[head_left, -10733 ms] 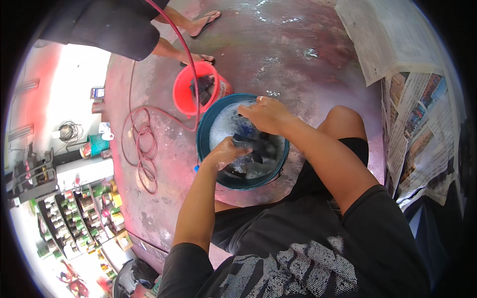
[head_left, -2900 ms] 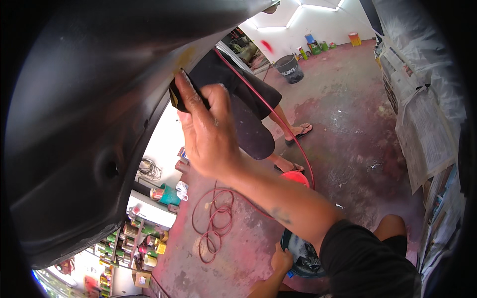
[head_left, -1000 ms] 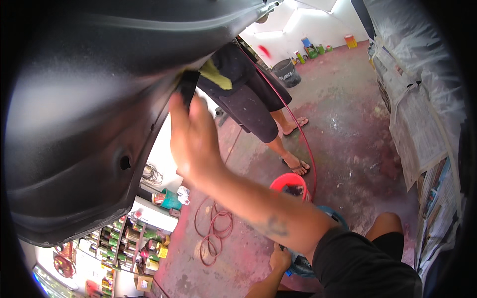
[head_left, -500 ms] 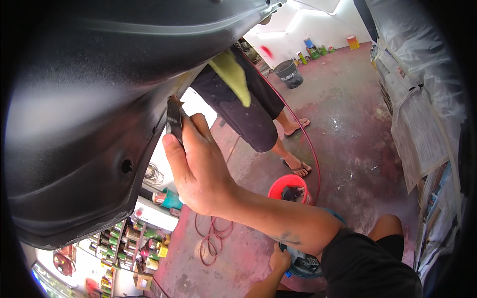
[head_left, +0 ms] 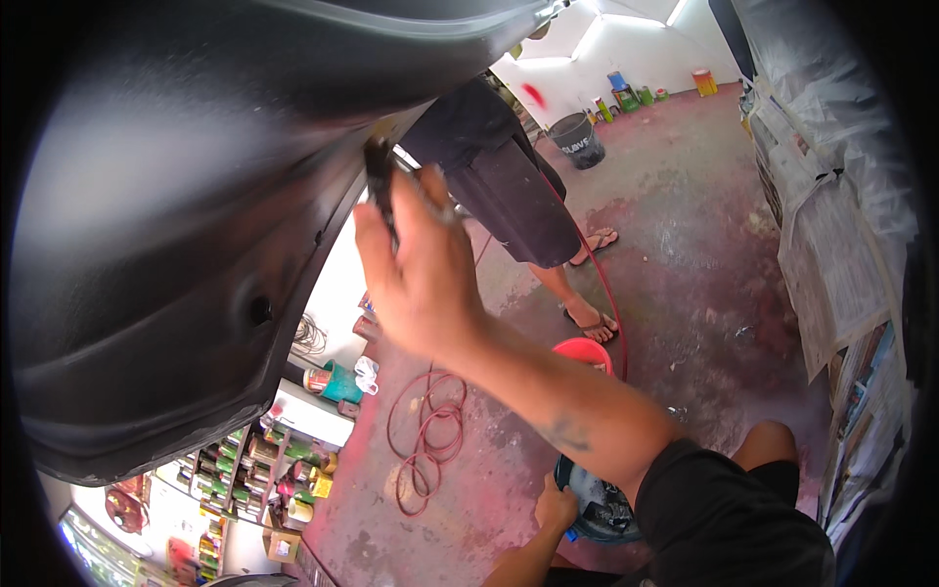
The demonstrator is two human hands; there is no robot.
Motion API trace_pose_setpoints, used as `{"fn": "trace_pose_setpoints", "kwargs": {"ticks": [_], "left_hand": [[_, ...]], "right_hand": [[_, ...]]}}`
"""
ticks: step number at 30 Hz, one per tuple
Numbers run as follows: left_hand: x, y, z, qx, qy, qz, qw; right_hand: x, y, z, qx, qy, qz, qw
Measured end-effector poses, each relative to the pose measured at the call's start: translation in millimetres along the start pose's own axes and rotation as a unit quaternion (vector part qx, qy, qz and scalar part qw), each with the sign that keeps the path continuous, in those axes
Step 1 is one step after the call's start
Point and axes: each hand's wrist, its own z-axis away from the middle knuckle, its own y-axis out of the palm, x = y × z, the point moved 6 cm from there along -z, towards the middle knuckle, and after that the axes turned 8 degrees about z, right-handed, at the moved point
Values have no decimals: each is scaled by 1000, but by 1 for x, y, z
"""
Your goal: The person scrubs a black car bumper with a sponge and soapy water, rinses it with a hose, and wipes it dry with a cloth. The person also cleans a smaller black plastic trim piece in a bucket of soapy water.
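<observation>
- Right hand (head_left: 427,269) has moved up along the edge of the black panel (head_left: 147,303) since the previous frame, taking the dark block (head_left: 379,186) with it.
- Head view, only feed I have: hands well apart. Right is clamped on the block, which sits at the panel edge near a yellowish patch (head_left: 393,124); motion blur, can't confirm contact.
- Left hand (head_left: 557,509) is at the blue bucket (head_left: 604,537) rim; can't tell from my end if it grips.
- I read the step as rubbing down that edge.
- Next move, my call: light, even strokes, block flat.
</observation>
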Motion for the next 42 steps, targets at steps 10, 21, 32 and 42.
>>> {"fn": "trace_pose_setpoints", "kwargs": {"ticks": [10, 21, 32, 42], "left_hand": [[-7, -1, -3, 4, 17, 7, 1000], [6, 1, -4, -1, 17, 20, 1000], [10, -1, -3, -2, 1, 3, 1000], [-6, -1, -6, 8, 16, 9, 1000]], "right_hand": [[-6, -1, -5, -23, -31, 72, 997], [-72, -14, -42, -51, 21, -121, 991], [-20, 20, 1, -39, -17, -33, 999], [-48, 12, -37, -36, 7, 13, 999]]}}
